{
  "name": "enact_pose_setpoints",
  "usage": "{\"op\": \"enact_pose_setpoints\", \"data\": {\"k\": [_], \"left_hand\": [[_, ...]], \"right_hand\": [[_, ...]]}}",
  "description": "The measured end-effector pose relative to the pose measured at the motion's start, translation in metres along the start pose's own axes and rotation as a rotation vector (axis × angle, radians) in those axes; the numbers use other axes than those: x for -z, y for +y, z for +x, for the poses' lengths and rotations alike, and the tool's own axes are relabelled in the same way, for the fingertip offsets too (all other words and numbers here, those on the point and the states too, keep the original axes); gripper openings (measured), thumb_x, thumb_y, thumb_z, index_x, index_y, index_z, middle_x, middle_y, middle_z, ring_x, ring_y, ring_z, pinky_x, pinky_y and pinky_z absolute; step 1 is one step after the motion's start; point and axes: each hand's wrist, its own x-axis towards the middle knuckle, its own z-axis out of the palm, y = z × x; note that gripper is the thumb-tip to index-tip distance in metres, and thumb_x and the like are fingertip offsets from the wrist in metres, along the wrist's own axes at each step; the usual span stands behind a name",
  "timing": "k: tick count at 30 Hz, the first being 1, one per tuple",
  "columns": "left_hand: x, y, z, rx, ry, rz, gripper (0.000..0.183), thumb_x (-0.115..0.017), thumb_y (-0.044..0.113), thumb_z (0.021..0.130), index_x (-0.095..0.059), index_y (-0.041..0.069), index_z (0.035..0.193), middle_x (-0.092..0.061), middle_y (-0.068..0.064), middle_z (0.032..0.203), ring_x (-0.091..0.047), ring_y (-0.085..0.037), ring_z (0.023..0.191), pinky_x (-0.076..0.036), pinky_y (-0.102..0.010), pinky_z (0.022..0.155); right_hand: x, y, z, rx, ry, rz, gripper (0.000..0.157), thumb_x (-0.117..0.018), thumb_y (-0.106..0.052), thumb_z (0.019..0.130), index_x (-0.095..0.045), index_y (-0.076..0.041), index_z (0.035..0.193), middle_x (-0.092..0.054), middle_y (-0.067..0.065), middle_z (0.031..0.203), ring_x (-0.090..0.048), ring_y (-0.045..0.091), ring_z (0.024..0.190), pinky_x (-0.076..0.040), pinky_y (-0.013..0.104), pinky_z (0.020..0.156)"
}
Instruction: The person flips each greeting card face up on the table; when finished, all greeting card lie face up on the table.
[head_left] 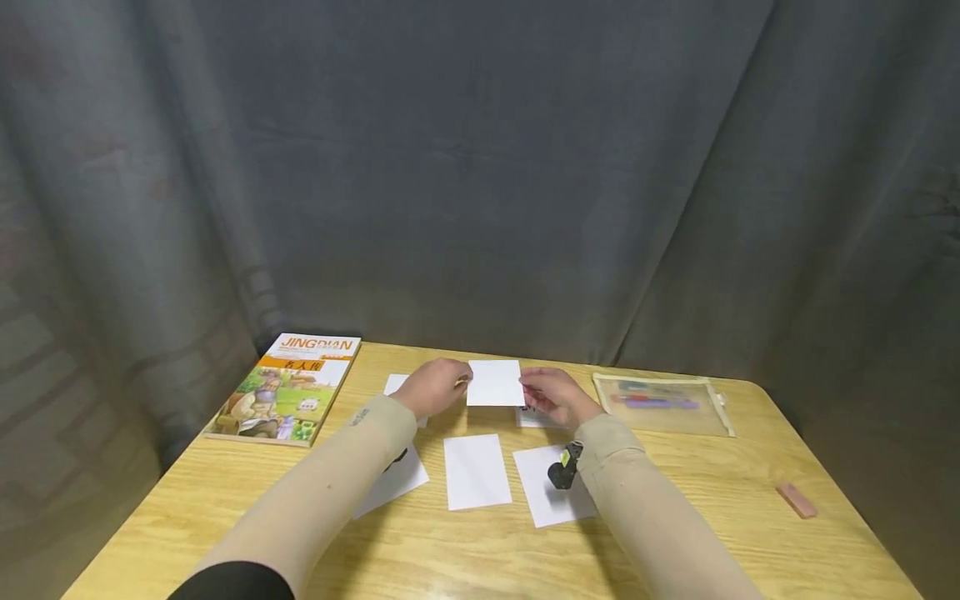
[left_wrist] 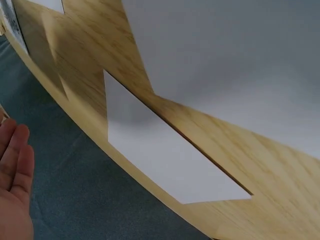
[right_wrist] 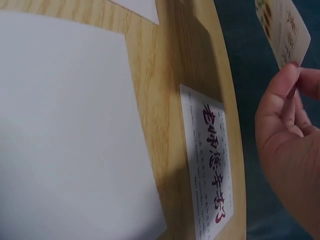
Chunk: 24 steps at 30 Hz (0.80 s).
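Observation:
A small card (head_left: pixel 493 383) is held up over the far part of the table, its blank white side toward the head camera. My left hand (head_left: pixel 432 387) has its fingertips at the card's left edge. On the opposite edge, my right hand (head_left: pixel 558 395) pinches it between thumb and fingers. The right wrist view shows print and a picture on the other side of the held card (right_wrist: pixel 287 32). Below my right hand lies a card with dark red lettering (right_wrist: pixel 207 160). A blank white card (left_wrist: pixel 150 145) lies under my left hand.
Three white cards lie nearer: a left one (head_left: pixel 393 485), a middle one (head_left: pixel 477 472) and a right one (head_left: pixel 542 487). A book (head_left: pixel 288 387) is at left. A zip pouch with pens (head_left: pixel 663 406) and a pinkish block (head_left: pixel 797 501) are at right. Grey curtains (head_left: pixel 480 183) surround the table.

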Motion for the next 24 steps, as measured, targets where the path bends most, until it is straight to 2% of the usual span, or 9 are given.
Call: {"op": "enact_pose_setpoints", "data": {"k": [3,6,9,12,16,18,21,24], "left_hand": [[-0.001,-0.001,0.002,0.009,0.035,-0.015,0.009,-0.066,0.004,0.1,-0.074,0.007,0.102,-0.075,-0.006,0.1,-0.07,-0.018,0.09,-0.057,-0.035,0.081],[-0.001,-0.002,0.003,0.063,0.047,-0.096,0.014,-0.063,0.004,0.102,-0.075,0.003,0.109,-0.075,-0.009,0.106,-0.07,-0.022,0.094,-0.057,-0.036,0.082],[-0.002,-0.002,0.004,0.143,0.061,-0.2,0.017,-0.059,0.006,0.105,-0.074,0.001,0.112,-0.073,-0.01,0.1,-0.066,-0.02,0.082,-0.055,-0.036,0.073],[-0.001,-0.002,0.005,0.21,0.094,-0.293,0.018,-0.057,0.008,0.106,-0.072,0.0,0.109,-0.07,-0.008,0.091,-0.057,-0.017,0.07,-0.05,-0.035,0.066],[0.001,0.0,0.007,0.266,0.13,-0.377,0.013,-0.059,0.007,0.105,-0.07,0.0,0.102,-0.067,-0.006,0.087,-0.054,-0.014,0.07,-0.05,-0.033,0.068],[0.002,0.0,0.007,0.278,0.132,-0.406,0.012,-0.06,0.007,0.104,-0.067,0.002,0.096,-0.063,-0.003,0.079,-0.05,-0.013,0.066,-0.047,-0.032,0.066],[0.004,0.0,0.006,0.296,0.104,-0.449,0.016,-0.06,0.008,0.103,-0.061,0.004,0.087,-0.053,-0.001,0.071,-0.044,-0.013,0.062,-0.042,-0.031,0.065],[0.012,0.0,0.005,0.339,0.085,-0.487,0.011,-0.062,0.01,0.101,-0.061,0.001,0.096,-0.055,-0.003,0.078,-0.05,-0.016,0.07,-0.044,-0.034,0.069]], "right_hand": [[0.002,0.0,0.001,-0.001,-0.009,0.013,0.019,-0.057,0.001,0.102,-0.057,0.006,0.12,-0.061,0.005,0.085,-0.058,0.01,0.069,-0.053,0.018,0.062],[0.004,0.001,0.001,-0.003,-0.031,0.056,0.015,-0.056,0.001,0.103,-0.06,0.006,0.117,-0.064,0.005,0.084,-0.061,0.009,0.07,-0.056,0.018,0.064],[0.004,0.001,0.002,0.001,-0.056,0.092,0.017,-0.054,0.003,0.104,-0.06,0.009,0.119,-0.068,0.007,0.088,-0.066,0.01,0.074,-0.058,0.019,0.069],[0.002,0.0,0.001,0.008,-0.06,0.08,0.018,-0.054,0.005,0.103,-0.06,0.01,0.12,-0.069,0.009,0.094,-0.066,0.011,0.078,-0.058,0.02,0.071],[-0.001,0.0,0.002,0.033,-0.013,-0.025,0.016,-0.06,0.0,0.103,-0.061,0.006,0.117,-0.066,0.008,0.1,-0.064,0.014,0.088,-0.056,0.02,0.071],[-0.002,0.002,0.002,0.071,0.008,-0.093,0.015,-0.06,-0.003,0.103,-0.062,0.005,0.116,-0.066,0.009,0.104,-0.063,0.018,0.095,-0.056,0.025,0.078],[-0.004,0.005,0.002,0.208,0.027,-0.254,0.013,-0.059,-0.005,0.104,-0.063,0.005,0.112,-0.067,0.01,0.104,-0.062,0.021,0.1,-0.055,0.033,0.085],[-0.008,0.005,-0.001,0.398,0.067,-0.48,0.01,-0.061,-0.004,0.102,-0.066,0.004,0.105,-0.066,0.009,0.095,-0.059,0.02,0.089,-0.051,0.036,0.082]]}}
